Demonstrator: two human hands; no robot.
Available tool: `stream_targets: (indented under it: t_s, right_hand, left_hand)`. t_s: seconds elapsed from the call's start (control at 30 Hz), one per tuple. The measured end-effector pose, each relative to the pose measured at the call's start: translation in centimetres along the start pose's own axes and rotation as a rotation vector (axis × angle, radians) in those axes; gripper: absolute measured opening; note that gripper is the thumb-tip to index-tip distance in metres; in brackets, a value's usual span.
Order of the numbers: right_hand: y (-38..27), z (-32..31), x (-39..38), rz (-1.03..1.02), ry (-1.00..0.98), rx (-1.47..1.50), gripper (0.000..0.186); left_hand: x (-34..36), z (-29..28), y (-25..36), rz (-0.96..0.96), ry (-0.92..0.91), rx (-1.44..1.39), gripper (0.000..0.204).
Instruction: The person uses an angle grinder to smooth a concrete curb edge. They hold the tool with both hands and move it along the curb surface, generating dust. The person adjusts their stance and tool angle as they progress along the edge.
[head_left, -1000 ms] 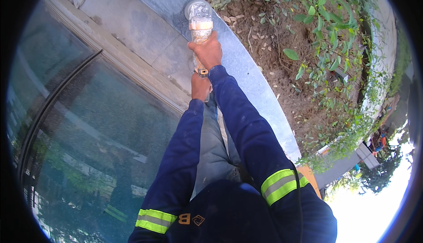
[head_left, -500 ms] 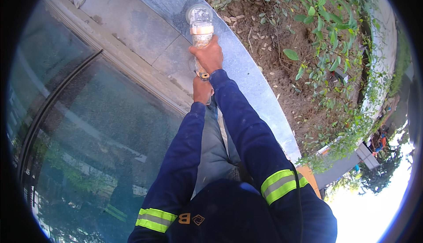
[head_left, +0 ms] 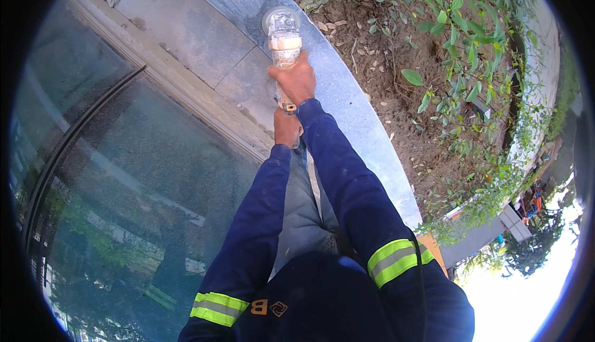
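A dust-covered angle grinder [head_left: 283, 40] rests with its disc end on the pale grey stone edging [head_left: 338, 78], where a darker patch shows round the disc. My right hand [head_left: 294, 76] is wrapped round the middle of the grinder's body, thumb over its left side. Just below it, my left hand [head_left: 287, 128] grips the rear of the tool, partly hidden behind my right cuff. My legs in grey trousers show beneath my arms.
Grey paving [head_left: 204, 50] and a framed glass panel [head_left: 142, 162] lie on my left. On my right is a soil bed [head_left: 390, 119] with leafy plants [head_left: 458, 50], bounded by a curved pale wall [head_left: 539, 50]. A cable [head_left: 420, 280] hangs along my right arm.
Both hands and the grinder have moved a short way back along the stone edging, toward my body and slightly to the right. The grip looks the same.
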State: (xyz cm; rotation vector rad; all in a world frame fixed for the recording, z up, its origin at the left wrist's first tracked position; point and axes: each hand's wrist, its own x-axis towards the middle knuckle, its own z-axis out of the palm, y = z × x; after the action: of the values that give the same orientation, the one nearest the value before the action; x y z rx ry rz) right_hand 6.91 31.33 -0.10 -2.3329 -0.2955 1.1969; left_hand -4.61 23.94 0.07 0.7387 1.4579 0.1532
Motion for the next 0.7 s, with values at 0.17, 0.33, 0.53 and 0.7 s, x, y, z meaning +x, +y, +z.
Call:
stream_targets:
  t_s: [0.17,0.33,0.53,0.7]
  right_hand:
    - [-0.9,-1.1,1.7,-0.014,0.016,0.031,0.074]
    - [-1.7,-0.3,1.8,-0.027,-0.027,-0.016,0.075]
    - [0.4,-0.2,-0.8,0.011,-0.060,-0.041,0.076]
    - [1.7,-1.5,-0.4,0.003,0.032,-0.026,0.079]
  left_hand:
    - [1.5,0.9,0.8,0.000,-0.028,0.001,0.007]
    - [1.9,0.8,0.9,0.007,0.009,0.018,0.012]
    - [-1.0,0.5,-1.0,0.002,0.052,0.014,0.004]
    - [-1.1,1.7,-0.9,0.027,-0.016,-0.025,0.004]
